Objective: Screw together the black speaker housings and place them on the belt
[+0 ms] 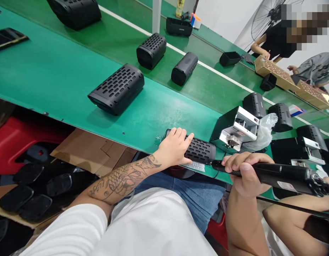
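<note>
My left hand [175,147] grips the left end of a black perforated speaker housing [200,150], with its fingers over the top. The housing lies at the near edge of the green bench, and part of it is hidden under the hand. A black electric screwdriver [280,174] is held level in my right hand [248,172], which is closed round its front part. The screwdriver's tip meets the housing's near right corner; whether a screw is there is too small to tell. Bubble wrap [196,166] shows beneath the housing.
Another perforated housing [118,89] stands to the left on the bench [60,71]. A screw feeder [235,129] and a crumpled plastic bag [263,133] sit to the right. Several housings line the green conveyor [207,83]. Co-workers are across it and at right.
</note>
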Motion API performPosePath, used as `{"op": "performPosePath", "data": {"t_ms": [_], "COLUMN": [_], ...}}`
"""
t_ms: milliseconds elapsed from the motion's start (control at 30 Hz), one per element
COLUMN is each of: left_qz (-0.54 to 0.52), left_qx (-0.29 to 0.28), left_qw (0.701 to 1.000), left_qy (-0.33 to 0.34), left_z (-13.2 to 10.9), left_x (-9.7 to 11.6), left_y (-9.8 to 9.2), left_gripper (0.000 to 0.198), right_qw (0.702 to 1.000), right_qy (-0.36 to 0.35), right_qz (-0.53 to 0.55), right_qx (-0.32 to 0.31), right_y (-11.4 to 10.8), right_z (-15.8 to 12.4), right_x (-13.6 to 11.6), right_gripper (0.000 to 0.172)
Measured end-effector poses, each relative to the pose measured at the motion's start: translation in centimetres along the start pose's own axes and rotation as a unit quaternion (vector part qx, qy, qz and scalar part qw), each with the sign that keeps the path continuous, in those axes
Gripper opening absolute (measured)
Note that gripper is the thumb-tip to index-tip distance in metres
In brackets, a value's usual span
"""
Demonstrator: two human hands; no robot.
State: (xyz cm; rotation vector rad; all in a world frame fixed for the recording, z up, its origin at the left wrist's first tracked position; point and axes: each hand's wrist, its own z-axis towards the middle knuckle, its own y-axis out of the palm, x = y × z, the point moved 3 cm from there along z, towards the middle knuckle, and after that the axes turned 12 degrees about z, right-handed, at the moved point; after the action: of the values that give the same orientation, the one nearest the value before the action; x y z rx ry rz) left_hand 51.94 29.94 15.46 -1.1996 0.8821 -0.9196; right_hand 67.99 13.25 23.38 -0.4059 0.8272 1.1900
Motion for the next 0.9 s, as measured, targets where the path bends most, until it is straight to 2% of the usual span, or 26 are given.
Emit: {"op": "performPosePath", "data": {"t_ms": [500,633,700,767,833,900], "left_qz": [-0.020,-0.021,-0.021,-0.019,-0.018,-0.027], "left_qx": [-0.046,-0.057,-0.063,-0.059,-0.043,-0.009], "left_qw": [0.999,0.998,0.997,0.996,0.997,0.998], "left_qy": [0.001,-0.020,-0.041,-0.056,-0.059,-0.050], "left_z": [-0.1,-0.3,-0.5,-0.8,-1.2,-2.0], "left_x": [0.0,0.7,1.4,2.1,2.4,2.1], "left_y": [-0.6,-0.7,-0.7,-0.7,-0.6,-0.5], "left_gripper": [0.124,0.125,0.126,0.127,0.126,0.120], "right_qw": [0.999,0.998,1.000,0.991,0.961,0.936], "right_qy": [0.020,0.042,0.020,-0.036,-0.090,-0.114], "right_qz": [0.010,0.019,0.013,-0.036,-0.096,-0.128], "right_qx": [-0.043,-0.040,0.004,0.121,0.243,0.308], "right_y": [0.7,-0.4,-2.2,-4.8,-7.3,-9.2], "right_z": [-0.8,0.3,1.8,3.7,5.3,6.4], "right_x": [0.0,-0.6,-0.6,-0.4,0.4,1.6], "right_gripper": [0.020,0.015,0.016,0.027,0.036,0.038]}}
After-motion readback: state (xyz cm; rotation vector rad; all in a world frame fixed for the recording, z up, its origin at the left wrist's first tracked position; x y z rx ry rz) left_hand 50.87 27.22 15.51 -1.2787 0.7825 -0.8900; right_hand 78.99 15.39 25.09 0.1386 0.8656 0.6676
